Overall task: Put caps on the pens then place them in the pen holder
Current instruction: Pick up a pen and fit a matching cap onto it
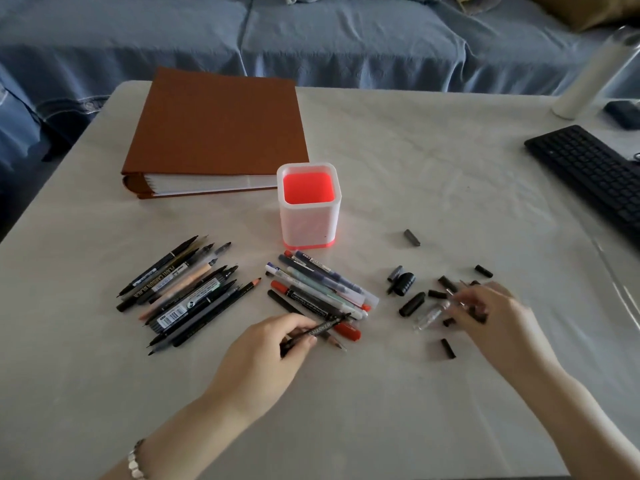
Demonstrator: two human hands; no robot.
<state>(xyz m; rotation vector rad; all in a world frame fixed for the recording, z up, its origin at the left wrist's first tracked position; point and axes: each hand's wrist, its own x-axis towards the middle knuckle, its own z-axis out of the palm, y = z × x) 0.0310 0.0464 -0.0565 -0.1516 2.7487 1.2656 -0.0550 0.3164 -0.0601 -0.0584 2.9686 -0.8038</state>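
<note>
A white pen holder with a red inside stands mid-table, nothing in it. Left of it lies a fan of several uncapped black pens and markers. In front of it lies a second pile of pens, some blue, red and clear. My left hand grips a thin black marker over this pile's near end. Several loose caps, black and clear, are scattered to the right. My right hand reaches among them, fingers curled; it is blurred, and whether it grips a cap is unclear.
A brown binder lies behind the holder. A black keyboard sits at the right edge, with a white cylinder and a dark object beyond it. A blue-covered sofa runs along the far side of the table.
</note>
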